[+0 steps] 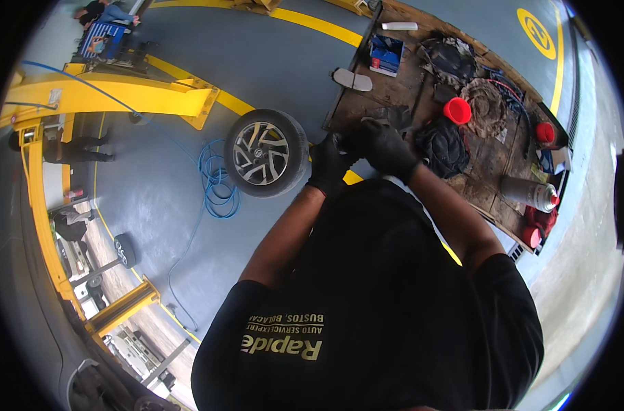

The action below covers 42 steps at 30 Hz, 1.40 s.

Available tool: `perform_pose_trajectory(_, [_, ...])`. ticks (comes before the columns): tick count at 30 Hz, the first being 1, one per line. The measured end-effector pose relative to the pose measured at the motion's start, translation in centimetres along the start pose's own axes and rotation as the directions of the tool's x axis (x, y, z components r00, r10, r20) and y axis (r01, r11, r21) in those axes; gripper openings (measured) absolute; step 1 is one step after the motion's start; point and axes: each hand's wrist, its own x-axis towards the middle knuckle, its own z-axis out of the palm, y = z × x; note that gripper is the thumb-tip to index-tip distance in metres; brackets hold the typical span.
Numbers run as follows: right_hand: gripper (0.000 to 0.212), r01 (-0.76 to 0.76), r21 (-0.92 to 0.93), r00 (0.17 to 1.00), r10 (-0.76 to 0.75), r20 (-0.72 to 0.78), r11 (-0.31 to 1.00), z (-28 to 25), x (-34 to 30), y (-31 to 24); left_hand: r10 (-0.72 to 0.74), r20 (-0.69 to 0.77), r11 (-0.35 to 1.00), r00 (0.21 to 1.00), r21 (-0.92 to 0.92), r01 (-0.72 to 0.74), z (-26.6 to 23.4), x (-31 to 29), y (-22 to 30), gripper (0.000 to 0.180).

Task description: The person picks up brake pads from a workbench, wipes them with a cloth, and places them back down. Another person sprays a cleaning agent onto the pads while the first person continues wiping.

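Note:
Black gloves cover both of my hands, which meet in front of my body at the near left edge of a worn wooden work table (480,183). The fingers of my left hand (330,164) are curled closed. My right hand (389,149) is also closed, its fingers reaching toward the left one. Something small and dark seems to be between them, but it blends with the gloves. Just beyond the right hand lies a crumpled grey cloth or glove (398,118). A dark bundle of cloth (443,147) rests to its right.
Left of my hands, a wheel with tyre (265,152) lies on the floor beside a coiled blue hose (218,185). The table holds a blue box (385,55), red cups (456,110), a dirty rag (484,106) and a spray can (529,194). A yellow lift arm (134,96) extends at left.

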Motion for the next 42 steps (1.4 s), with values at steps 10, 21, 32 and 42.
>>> perform_pose_trajectory(10, [0.032, -0.157, 0.005, 0.983, 0.156, 0.102, 0.988, -0.1, 0.3, 0.6, -0.008, -0.049, 0.99, 0.999, 0.142, 0.015, -0.5, -0.2, 1.1, 0.056])
perform_pose_trajectory(21, [0.026, -0.235, -0.265, 0.963, 0.261, 0.068, 0.935, -1.6, -0.1, 4.1, -0.123, 0.015, 0.955, 0.992, 0.275, 0.114, -0.4, 0.9, 0.8, 0.064])
perform_pose_trajectory(32, [0.038, -0.291, 0.024, 0.95, 0.285, 0.125, 0.957, -5.3, -3.1, 3.5, -0.115, 0.095, 0.987, 0.989, 0.124, 0.103, -0.1, 1.9, 2.5, 0.031])
perform_pose_trajectory(42, [0.036, -0.454, -0.213, 0.877, 0.476, 0.069, 0.865, -5.7, -3.5, 5.3, -0.387, 0.232, 0.746, 0.892, -0.49, 0.451, -1.7, 1.6, 1.2, 0.026])
